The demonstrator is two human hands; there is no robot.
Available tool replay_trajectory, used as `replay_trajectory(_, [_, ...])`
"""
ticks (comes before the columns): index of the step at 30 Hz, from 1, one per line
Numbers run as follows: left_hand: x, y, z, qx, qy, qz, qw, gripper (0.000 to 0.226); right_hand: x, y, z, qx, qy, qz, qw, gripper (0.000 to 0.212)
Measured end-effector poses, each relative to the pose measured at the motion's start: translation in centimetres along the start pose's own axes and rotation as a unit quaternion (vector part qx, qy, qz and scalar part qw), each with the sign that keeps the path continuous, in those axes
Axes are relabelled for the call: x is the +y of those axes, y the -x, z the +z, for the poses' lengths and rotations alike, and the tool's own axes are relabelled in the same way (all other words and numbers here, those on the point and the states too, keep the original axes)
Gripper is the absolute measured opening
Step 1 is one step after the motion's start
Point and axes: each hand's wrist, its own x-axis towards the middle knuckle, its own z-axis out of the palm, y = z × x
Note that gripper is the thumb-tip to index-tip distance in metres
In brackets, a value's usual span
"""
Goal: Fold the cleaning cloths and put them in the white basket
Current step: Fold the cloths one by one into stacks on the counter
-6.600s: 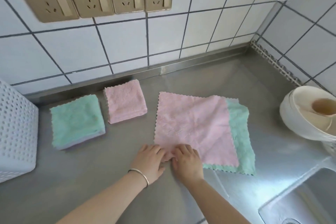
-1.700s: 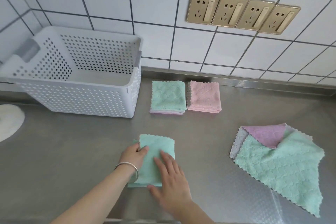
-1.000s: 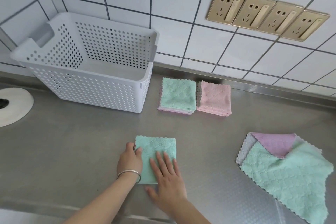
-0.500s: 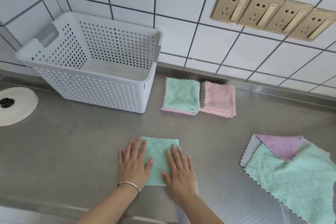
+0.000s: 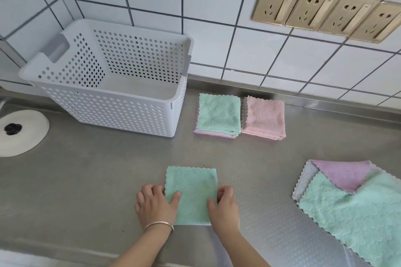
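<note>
A folded green cloth (image 5: 192,188) lies on the steel counter near its front edge. My left hand (image 5: 155,204) grips its left side, thumb on top and fingers curled at the edge. My right hand (image 5: 224,206) grips its right side the same way. The white perforated basket (image 5: 121,112) stands at the back left with nothing visible inside. Two folded cloths lie right of it by the wall: a green one (image 5: 219,114) on a purple layer and a pink one (image 5: 264,117). Unfolded green (image 5: 355,208) and purple (image 5: 345,174) cloths lie overlapped at the right.
A white round lid with a black knob (image 5: 19,132) sits at the far left of the counter. Gold wall sockets (image 5: 325,10) line the tiled wall above. The steel counter (image 5: 86,180) runs between the basket and my hands.
My hands went from lying flat on the folded green cloth to holding its left and right sides with curled fingers. The view shifted slightly.
</note>
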Motion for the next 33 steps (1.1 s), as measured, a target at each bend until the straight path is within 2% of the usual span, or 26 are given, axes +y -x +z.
replay_trajectory(3, [0.8, -0.2, -0.3, -0.028, -0.009, 0.006, 1.0, 0.04, -0.4, -0.2, -0.1, -0.014, -0.027, 0.015, 0.999, 0.019])
replay_trajectory(7, [3.2, -0.4, -2.3, -0.032, 0.123, 0.0, 0.992, 0.031, -1.0, -0.7, -1.7, -0.022, -0.101, 0.003, 0.995, 0.018])
replay_trajectory(11, [8.1, -2.5, -5.2, -0.002, 0.241, 0.048, 0.969, 0.03, -3.3, -3.4, -5.7, 0.047, -0.185, -0.027, 0.981, 0.019])
replay_trajectory(14, [12.6, -5.3, -7.0, 0.011, 0.283, 0.086, 0.955, 0.03, -5.8, -7.1, -9.1, 0.104, -0.205, -0.075, 0.97, 0.017])
replay_trajectory(17, [16.5, -8.8, -7.8, 0.008, 0.289, 0.106, 0.952, 0.03, -7.8, -11.6, -11.4, 0.127, -0.208, -0.083, 0.966, 0.016])
replay_trajectory(21, [20.0, -13.3, -6.4, -0.023, 0.264, 0.106, 0.958, 0.028, -8.5, -17.1, -11.9, 0.136, -0.202, -0.03, 0.969, 0.015])
replay_trajectory(28, [19.8, -16.4, -3.0, -0.035, 0.18, 0.097, 0.978, 0.022, -7.0, -20.5, -9.9, 0.088, -0.177, 0.01, 0.98, 0.015])
replay_trajectory(33, [19.5, -16.4, -2.5, -0.036, 0.203, 0.078, 0.975, 0.023, -6.8, -20.3, -9.1, 0.107, -0.187, -0.015, 0.977, 0.013])
